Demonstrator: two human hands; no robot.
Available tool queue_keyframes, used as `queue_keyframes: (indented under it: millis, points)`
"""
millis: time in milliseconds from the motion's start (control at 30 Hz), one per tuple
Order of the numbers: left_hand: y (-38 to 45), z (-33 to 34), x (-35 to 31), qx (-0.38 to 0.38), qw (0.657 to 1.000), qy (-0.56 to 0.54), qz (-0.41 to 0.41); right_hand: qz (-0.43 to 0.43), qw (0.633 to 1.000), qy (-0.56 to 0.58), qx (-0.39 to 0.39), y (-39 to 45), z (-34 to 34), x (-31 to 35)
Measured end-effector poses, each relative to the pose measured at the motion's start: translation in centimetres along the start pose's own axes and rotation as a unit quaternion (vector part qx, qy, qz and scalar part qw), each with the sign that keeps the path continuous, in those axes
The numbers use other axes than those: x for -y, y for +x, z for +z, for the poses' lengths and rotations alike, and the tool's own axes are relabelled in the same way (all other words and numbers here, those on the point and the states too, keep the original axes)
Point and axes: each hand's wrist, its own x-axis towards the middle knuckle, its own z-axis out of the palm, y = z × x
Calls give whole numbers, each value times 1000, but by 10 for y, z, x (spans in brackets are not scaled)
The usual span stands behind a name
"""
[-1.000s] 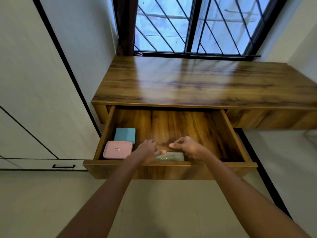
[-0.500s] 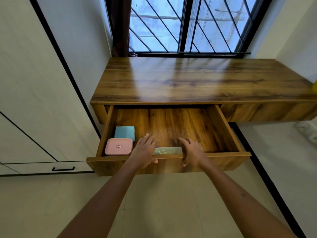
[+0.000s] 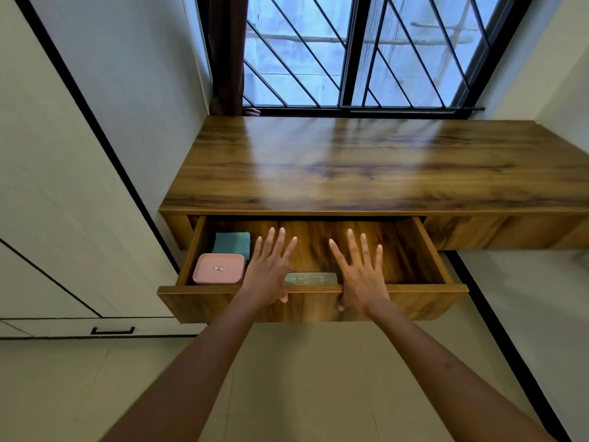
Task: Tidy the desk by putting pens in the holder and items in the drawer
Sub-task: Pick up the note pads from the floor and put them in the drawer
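The drawer (image 3: 312,303) sits in the lower middle of the picture, pulled out from under the wooden desk (image 3: 366,164). Both hands are flat and spread wide, with straight fingers, holding nothing. The left hand (image 3: 269,269) is left of the middle and the right hand (image 3: 360,275) is just to its right, a little apart from each other. The heels of the palms seem to lie at the drawer's front edge, and the thumbs hang down over its front board. That looks like the way someone gets ready to push a drawer shut, though that is only a guess.

Inside, three things are tucked away. A pink box (image 3: 219,268) lies at the left, close to the front wall. A teal pad (image 3: 232,245) lies just behind it, nearer the back. A clear flat case (image 3: 310,278) lies against the front wall, between the two hands. They sit low enough that the drawer could slide in.

No pens and no holder show up anywhere. The part of the desk top that can be seen is bare and shiny, so the tidying looks nearly done.
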Motion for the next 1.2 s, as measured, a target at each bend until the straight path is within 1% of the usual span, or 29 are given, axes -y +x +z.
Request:
queue_keyframes:
  millis: [133,300,533,600,700,800,900,933,1033,1167,1200]
  points:
    - [35,-6,10,27,999,-5,-25,-11,1000,-1,-12,35,0,-8]
    - [82,-15,23,68,996,16,-53,-16,999,-7,-27,79,-1,-15]
    - [137,-21,32,136,989,51,-34,-27,999,-13,-27,135,-6,-22]
    - [147,-26,31,127,987,92,-26,-25,999,-11,-27,148,-6,-24]
    - [159,-33,23,94,985,144,-22,-27,999,-28,-30,159,-4,-25]
    - [175,-30,20,64,982,179,-7,-25,996,-63,-50,171,2,-26]
    - [187,-29,16,60,980,190,-6,-11,995,-76,-60,180,7,-25]
    - [190,-30,13,66,977,201,-8,-10,995,-75,-64,182,9,-25]
    - [201,-36,5,118,963,241,-19,-11,994,-73,-83,188,12,-22]
    - [212,-37,-4,170,949,258,-56,-29,992,-75,-98,189,12,-24]
    - [216,-35,-5,170,949,259,-61,-32,991,-77,-102,189,11,-24]
